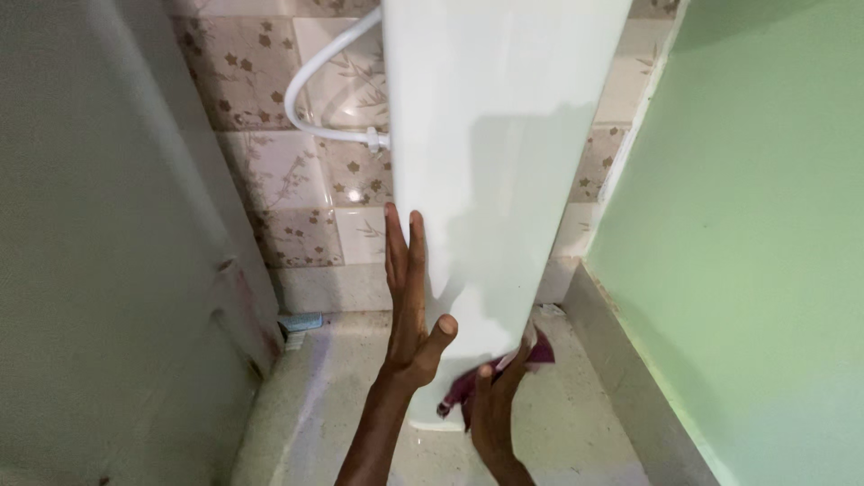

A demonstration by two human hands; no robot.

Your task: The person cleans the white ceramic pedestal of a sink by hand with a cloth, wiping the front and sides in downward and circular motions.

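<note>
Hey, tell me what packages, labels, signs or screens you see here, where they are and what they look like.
Small packet: on the floor in the corner where the tiled wall meets the grey door, flat, rectangular, light blue; too small to tell more.
No labels, signs or screens visible.

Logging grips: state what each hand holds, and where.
Right hand bunches a maroon cloth against the white pedestal's base. Left hand holds nothing, flat on its edge.

cloth [468, 382] mostly hidden behind right hand [495, 409], pedestal [495, 180] top cut off
</note>
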